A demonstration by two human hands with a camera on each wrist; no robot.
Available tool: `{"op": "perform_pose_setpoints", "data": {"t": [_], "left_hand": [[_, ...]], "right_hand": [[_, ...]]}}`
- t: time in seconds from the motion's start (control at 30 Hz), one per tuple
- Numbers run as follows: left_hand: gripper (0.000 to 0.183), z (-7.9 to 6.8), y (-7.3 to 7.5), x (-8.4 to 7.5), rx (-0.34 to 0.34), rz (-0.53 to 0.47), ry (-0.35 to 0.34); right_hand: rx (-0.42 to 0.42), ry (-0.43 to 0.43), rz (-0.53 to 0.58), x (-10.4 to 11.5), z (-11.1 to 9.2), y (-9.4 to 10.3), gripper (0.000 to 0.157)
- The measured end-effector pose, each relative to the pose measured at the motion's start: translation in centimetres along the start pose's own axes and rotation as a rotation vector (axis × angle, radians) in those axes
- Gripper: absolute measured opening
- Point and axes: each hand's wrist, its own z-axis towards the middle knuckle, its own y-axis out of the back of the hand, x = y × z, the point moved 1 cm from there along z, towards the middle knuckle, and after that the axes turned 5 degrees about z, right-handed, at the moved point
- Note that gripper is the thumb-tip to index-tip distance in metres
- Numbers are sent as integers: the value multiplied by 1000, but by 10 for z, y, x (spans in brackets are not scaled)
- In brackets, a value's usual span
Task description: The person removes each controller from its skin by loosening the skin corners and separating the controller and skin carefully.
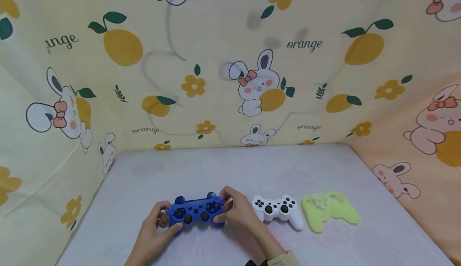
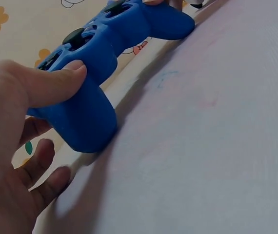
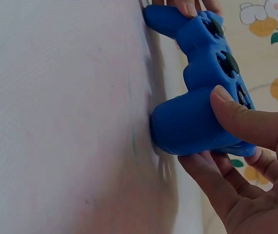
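Observation:
A game controller (image 1: pixel 196 214) in a blue rubbery cover is held between both hands, its black sticks and buttons showing through the openings. My left hand (image 1: pixel 155 228) grips its left handle, thumb (image 2: pixel 63 83) on the front face, while some lower fingers stay off the handle. On the other end, my right hand (image 1: pixel 237 212) pinches the right handle with the thumb (image 3: pixel 241 114) in front and fingers behind. Both wrist views show the handle ends close to the table; whether they touch it I cannot tell.
Right of my right hand lies a white game controller (image 1: pixel 276 215) with black sticks. Beside it is a yellow-green controller cover (image 1: pixel 324 214). The pale table (image 1: pixel 216 166) is bounded by a patterned cloth (image 1: pixel 216 110) at the back and sides.

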Motion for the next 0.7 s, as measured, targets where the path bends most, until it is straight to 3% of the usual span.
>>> {"op": "perform_pose_setpoints", "data": {"t": [0.2, 0.7], "left_hand": [[48, -1, 2, -3, 2, 17, 7], [55, 1, -5, -4, -41, 86, 120]], "right_hand": [[-15, -5, 3, 0, -2, -1, 50], [-76, 10, -5, -9, -2, -4, 47]]}}
